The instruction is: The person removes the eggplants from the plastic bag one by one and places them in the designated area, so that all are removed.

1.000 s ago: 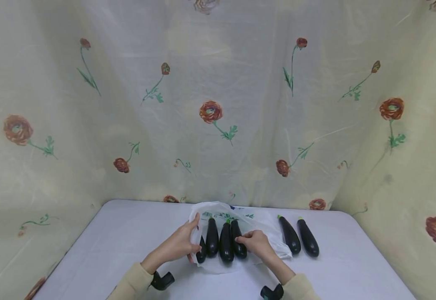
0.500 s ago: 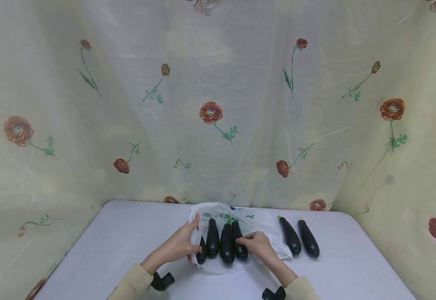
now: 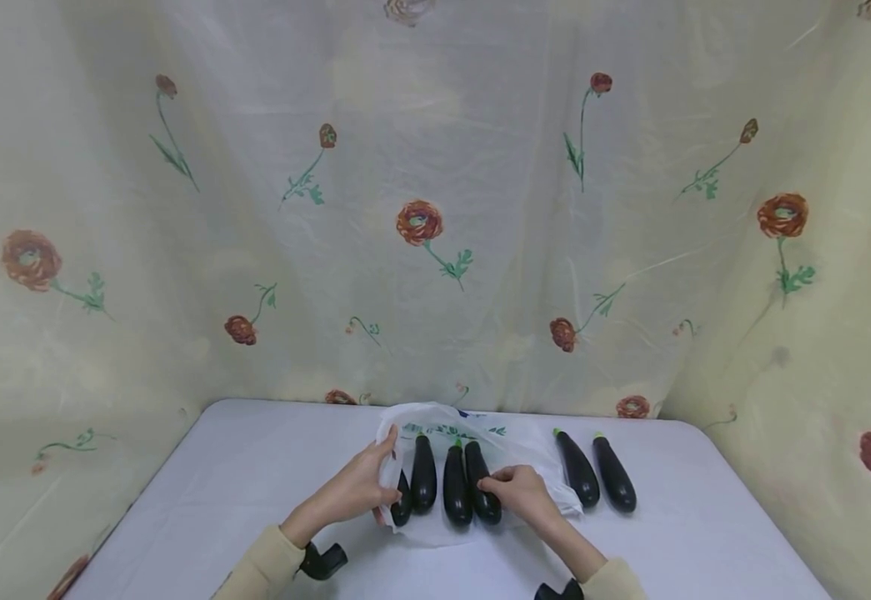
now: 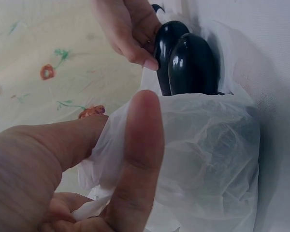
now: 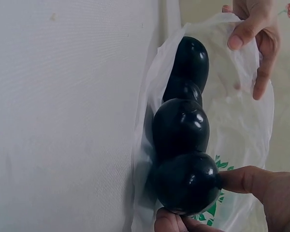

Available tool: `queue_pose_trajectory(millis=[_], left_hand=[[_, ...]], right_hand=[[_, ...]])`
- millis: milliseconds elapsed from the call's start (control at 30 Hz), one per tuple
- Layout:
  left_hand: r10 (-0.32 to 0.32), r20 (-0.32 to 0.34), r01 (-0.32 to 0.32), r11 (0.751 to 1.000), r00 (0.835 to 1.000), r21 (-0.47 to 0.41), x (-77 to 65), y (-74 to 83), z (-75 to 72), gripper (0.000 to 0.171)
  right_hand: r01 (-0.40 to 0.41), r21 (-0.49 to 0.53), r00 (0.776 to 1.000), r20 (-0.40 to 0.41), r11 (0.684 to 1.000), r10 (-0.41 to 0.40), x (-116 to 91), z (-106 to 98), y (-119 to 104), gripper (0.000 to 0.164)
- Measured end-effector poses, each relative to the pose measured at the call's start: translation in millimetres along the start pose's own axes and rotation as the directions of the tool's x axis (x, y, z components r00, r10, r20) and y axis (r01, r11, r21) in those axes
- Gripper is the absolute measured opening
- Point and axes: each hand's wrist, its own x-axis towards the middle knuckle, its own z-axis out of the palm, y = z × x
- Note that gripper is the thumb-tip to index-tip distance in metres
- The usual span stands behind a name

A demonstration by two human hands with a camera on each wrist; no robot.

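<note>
On the table (image 3: 277, 450): plastic bag (image 4: 208, 154), gripped at its mouth by the left hand (image 3: 363, 483). Inside: four eggplants (image 3: 423, 477) (glossy, black), the rightmost one (image 3: 477, 467) pinched by the right hand (image 3: 523, 493).

A pale floral sheet (image 3: 495, 167) hangs behind the desk (image 3: 720, 517), sweeping from 9 o'clock through 12 to 3 in the head view. A green-stemmed, red-brown printed bloom (image 3: 419, 222) shows near 12 o'clock. The whitish desk, far corners rounded, spreads across 6.
</note>
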Motion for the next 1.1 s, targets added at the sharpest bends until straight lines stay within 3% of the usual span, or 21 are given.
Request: queue_pose_trajectory(millis=[900, 1100], left_hand=[[-0.014, 0.004, 0.014, 1.0, 1.0, -0.006, 1.4, -2.3, 2.1, 0.098], [-0.003, 0.002, 0.003, 1.0, 1.0, -0.004, 2.3, -3.9, 1.0, 0.098]], right_hand=[[0.067, -0.09, 0.996, -0.06, 0.994, -0.072, -27.0, -27.3, 3.9, 0.032], [0.038, -0.116, 0.998, -0.049, 0.993, -0.044, -31.3, -35.8, 7.0, 0.033]])
